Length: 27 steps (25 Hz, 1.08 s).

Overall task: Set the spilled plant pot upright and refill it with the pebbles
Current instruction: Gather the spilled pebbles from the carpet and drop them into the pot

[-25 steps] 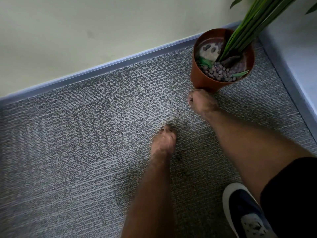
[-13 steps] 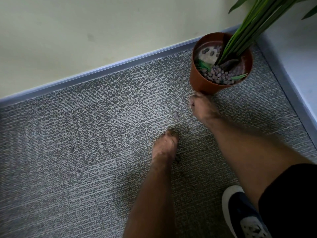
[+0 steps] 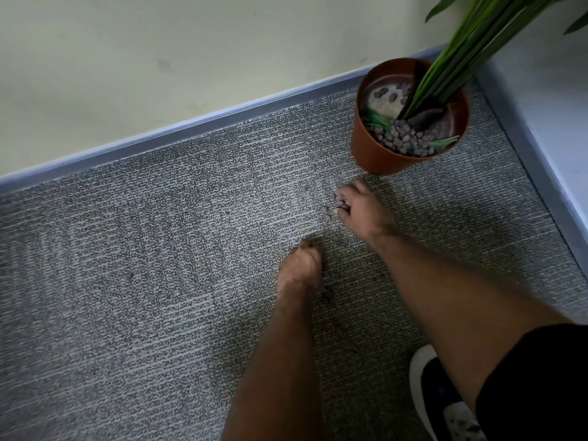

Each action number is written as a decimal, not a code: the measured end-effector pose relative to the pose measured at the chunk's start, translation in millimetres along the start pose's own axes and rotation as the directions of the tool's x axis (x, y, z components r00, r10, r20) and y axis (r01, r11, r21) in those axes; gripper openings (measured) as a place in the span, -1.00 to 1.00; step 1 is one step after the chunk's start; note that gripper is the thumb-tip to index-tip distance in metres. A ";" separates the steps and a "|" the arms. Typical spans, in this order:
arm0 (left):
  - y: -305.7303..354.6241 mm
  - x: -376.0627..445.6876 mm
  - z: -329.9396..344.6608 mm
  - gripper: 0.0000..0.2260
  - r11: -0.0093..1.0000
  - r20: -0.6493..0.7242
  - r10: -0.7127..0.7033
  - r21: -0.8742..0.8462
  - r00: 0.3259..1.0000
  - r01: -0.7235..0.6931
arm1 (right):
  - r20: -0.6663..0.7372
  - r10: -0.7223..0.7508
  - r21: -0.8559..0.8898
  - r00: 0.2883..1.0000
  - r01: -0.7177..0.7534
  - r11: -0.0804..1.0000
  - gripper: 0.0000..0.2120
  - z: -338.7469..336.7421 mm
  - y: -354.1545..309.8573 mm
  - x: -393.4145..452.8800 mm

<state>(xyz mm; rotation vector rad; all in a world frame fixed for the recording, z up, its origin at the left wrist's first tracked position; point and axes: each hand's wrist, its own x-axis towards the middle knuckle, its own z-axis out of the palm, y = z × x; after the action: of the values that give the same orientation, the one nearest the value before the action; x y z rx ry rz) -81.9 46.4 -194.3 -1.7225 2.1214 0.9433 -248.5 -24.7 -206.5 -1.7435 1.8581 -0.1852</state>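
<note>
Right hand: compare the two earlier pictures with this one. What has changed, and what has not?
The right hand has drawn back from the foot of the pot and unclenched; its fingers now curl round pebbles, with loose pebbles newly visible on the carpet. The left hand stays fingers-down on the carpet. The pot stays upright.

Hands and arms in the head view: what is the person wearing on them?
Nothing shows on the left hand or the right hand: no gloves, rings or watch. Both forearms are bare and hairy, no sleeves. Lower right, black shorts and a dark shoe with white sole.
</note>
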 end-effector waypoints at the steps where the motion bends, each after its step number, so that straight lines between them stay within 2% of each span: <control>1: -0.1 0.4 0.1 -0.73 1.000 0.001 -0.012 -0.014 1.000 0.012 | -0.012 0.005 -0.011 1.000 -0.006 1.000 -0.58 0.1 -1.8 1.7; 3: -0.8 1.7 0.1 -0.74 0.998 0.004 -0.033 -0.048 0.999 0.033 | -0.013 -0.024 -0.110 1.000 0.022 0.994 -0.43 -2.6 -6.8 8.1; 5: -2.0 3.8 -2.7 -0.75 0.994 0.026 -0.068 -0.090 0.997 0.070 | 0.045 -0.092 -0.213 0.995 0.100 0.972 -0.40 -6.0 -17.3 16.7; 9: -5.8 3.8 -3.9 -0.73 0.984 0.070 -0.107 -0.134 0.992 0.116 | 0.266 -0.179 -0.242 0.947 0.246 0.939 -0.34 -3.2 -47.9 28.3; 12: -7.5 0.4 -3.6 -0.74 0.984 0.060 -0.090 -0.149 0.994 0.098 | 0.332 -0.189 -0.284 0.924 0.289 0.914 -0.22 3.8 -55.5 27.1; 14: -8.6 -2.4 -5.1 -0.76 0.983 0.058 -0.093 -0.156 0.994 0.101 | 0.296 -0.217 -0.307 0.930 0.308 0.901 -0.27 1.2 -50.4 23.8; 17: -14.5 -8.7 -7.0 -0.76 0.984 -0.005 -0.142 -0.110 0.990 0.140 | 0.264 -0.288 -0.471 0.920 0.384 0.794 -0.55 -3.6 -38.0 22.6; 20: -22.0 -17.4 -4.7 -0.65 0.961 -0.011 -0.260 -0.094 0.965 0.258 | 0.215 -0.293 -0.531 0.932 0.363 0.766 -0.72 -3.4 -28.4 22.2; 22: -24.7 -25.5 -2.0 -0.56 0.936 0.025 -0.323 -0.140 0.946 0.323 | 0.167 -0.298 -0.496 0.940 0.341 0.798 -0.73 -1.0 -23.8 17.6; 24: -25.3 -30.2 0.4 -0.50 0.923 0.041 -0.330 -0.193 0.943 0.332 | 0.130 -0.269 -0.458 0.954 0.299 0.838 -0.69 0.2 -20.3 10.6; 27: -25.6 -31.3 -0.2 -0.55 0.921 0.042 -0.332 -0.202 0.942 0.333 | 0.089 -0.192 -0.423 0.977 0.212 0.881 -0.67 -1.9 -17.4 6.7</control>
<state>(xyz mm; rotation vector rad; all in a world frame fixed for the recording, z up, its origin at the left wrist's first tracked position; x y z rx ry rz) -49.3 68.4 -184.7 -2.0896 1.6938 1.0925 -234.2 -33.9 -198.8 -2.2224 1.7749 0.2045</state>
